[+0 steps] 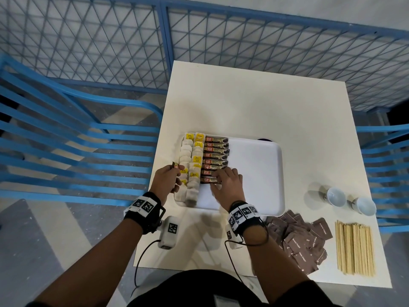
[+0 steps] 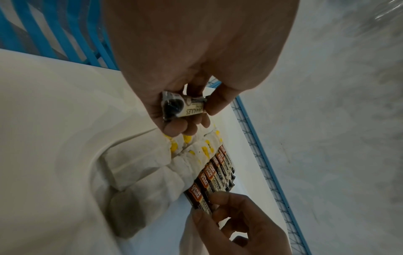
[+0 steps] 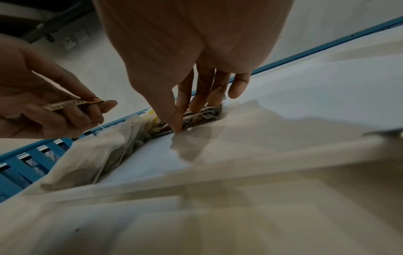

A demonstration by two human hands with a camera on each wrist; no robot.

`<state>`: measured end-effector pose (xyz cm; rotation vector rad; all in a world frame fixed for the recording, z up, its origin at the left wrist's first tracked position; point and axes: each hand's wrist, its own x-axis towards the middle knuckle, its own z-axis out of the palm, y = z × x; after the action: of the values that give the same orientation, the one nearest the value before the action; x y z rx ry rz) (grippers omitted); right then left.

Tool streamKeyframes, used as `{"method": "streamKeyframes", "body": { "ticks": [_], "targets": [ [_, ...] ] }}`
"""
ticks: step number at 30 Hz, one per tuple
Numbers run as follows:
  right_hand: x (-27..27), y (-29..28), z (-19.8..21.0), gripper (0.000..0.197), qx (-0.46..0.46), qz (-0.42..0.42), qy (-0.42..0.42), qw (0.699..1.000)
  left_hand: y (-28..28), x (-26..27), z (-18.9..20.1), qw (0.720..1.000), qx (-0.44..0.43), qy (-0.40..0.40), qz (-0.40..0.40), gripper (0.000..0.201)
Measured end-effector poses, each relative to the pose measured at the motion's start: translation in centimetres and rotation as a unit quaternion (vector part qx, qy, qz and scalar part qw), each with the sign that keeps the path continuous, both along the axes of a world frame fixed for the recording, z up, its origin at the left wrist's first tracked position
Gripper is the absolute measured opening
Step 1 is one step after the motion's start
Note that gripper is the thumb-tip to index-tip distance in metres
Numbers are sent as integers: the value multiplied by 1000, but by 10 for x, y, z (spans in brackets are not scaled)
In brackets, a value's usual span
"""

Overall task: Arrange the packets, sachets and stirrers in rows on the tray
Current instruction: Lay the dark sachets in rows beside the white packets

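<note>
A glossy rectangular coffee stick point(image 2: 184, 107) is pinched by the left hand point(image 1: 167, 180) beside the smooth white tray point(image 1: 261, 173). The nearest stick of the coffee row point(image 1: 215, 159) on the tray is pressed by the straight fingers of the right hand point(image 1: 228, 185).

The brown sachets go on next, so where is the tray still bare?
The tray is bare right of the coffee stick row, out to its right rim. Its left side is crowded: tea bags, sticks, both hands.

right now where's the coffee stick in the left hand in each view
head: coffee stick left of the tray, above the tea bags.
left wrist: coffee stick upper centre, pinched in the fingers.
right wrist: coffee stick far left.
shared landmark: the coffee row.
</note>
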<state>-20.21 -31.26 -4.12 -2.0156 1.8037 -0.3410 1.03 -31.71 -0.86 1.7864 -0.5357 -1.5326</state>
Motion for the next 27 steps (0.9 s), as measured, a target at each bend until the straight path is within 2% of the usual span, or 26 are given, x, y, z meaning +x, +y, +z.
{"method": "streamKeyframes", "body": {
  "ticks": [8, 14, 18, 21, 23, 25, 27],
  "targets": [
    [4, 2, -4, 15, -13, -13, 14, 1000, 0, -2, 10, 999, 1, -33, -37, 29],
    [5, -1, -6, 12, -4, -17, 11, 1000, 1, -4, 8, 998, -30, -41, -38, 23],
    [3, 0, -2, 18, -16, -26, -6, 1000, 4, -4, 9, 995, -67, -49, -54, 19],
    [3, -4, 3, 22, -22, -30, -47, 998, 4, -5, 10, 994, -86, -41, -52, 20],
    [6, -9, 11, 17, -7, -21, -117, 993, 4, -6, 13, 994, -95, -30, -53, 18],
    [14, -14, 25, 15, 73, -33, -203, 976, 4, -7, 12, 994, -96, -18, -51, 14],
    [23, -17, 35, 19, 154, -26, -241, 958, 4, -8, 13, 994, -97, -11, -51, 13]
  ]
}}
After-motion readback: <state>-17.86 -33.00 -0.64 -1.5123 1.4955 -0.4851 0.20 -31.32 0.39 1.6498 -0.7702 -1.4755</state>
